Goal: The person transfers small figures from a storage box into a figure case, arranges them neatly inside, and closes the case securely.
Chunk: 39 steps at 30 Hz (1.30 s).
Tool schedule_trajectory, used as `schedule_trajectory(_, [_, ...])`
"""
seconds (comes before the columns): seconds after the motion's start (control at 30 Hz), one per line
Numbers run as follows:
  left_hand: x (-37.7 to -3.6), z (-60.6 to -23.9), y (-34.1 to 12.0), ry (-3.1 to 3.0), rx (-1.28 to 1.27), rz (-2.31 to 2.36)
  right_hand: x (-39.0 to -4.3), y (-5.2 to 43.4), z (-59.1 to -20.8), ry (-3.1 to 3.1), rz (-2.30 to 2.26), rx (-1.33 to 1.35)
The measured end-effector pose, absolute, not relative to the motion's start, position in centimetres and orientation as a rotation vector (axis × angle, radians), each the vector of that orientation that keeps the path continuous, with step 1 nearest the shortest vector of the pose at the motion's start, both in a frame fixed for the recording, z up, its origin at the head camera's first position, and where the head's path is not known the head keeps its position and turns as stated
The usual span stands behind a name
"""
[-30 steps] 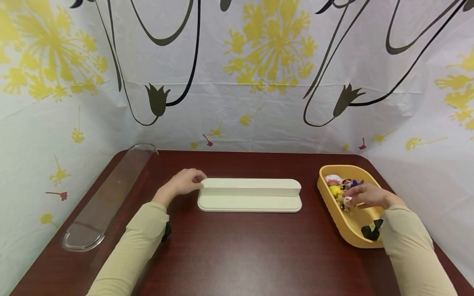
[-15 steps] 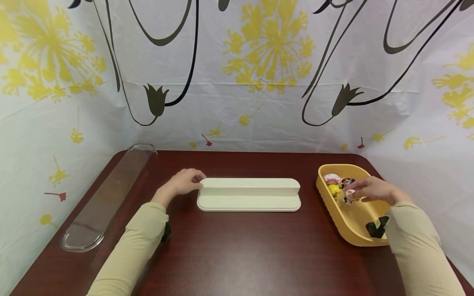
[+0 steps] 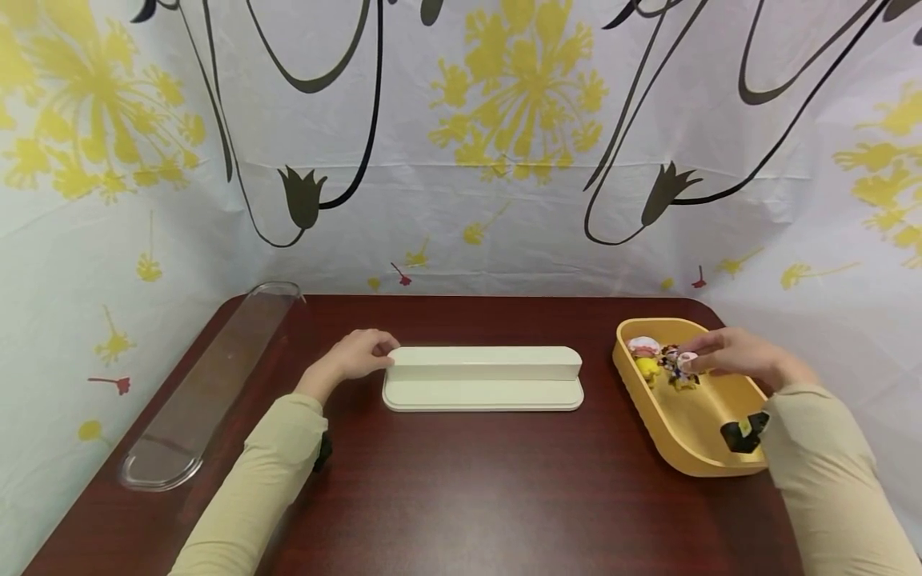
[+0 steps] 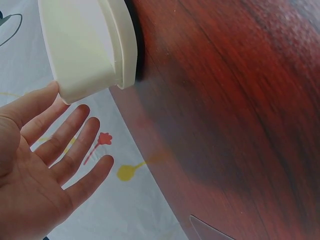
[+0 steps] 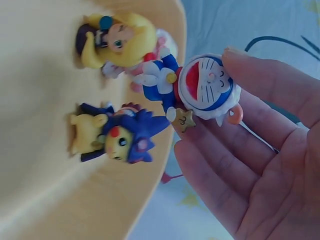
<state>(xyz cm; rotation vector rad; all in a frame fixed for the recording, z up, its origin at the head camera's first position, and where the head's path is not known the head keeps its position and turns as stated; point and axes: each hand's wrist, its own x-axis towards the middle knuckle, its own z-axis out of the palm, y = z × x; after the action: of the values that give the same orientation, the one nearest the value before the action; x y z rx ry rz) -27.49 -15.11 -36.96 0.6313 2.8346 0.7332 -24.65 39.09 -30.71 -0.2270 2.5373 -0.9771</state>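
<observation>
Two hands work apart: the left hand (image 3: 353, 358), fingers straight, touches the white stand's (image 3: 483, 378) end; the right hand (image 3: 738, 356) pinches a Doraemon figure (image 5: 200, 89) over the yellow tray (image 3: 702, 448).

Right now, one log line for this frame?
left hand: open, touching white stand end | right hand: pinching blue cat figure over yellow tray | two figures in tray
</observation>
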Motion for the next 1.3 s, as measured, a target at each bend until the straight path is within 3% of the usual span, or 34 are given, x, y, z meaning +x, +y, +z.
schedule_trajectory(1.3, [-27.4,-37.0,-15.1,2.831,0.625,0.756,-24.5,29.8,-24.8,2.822,-0.689,-0.628])
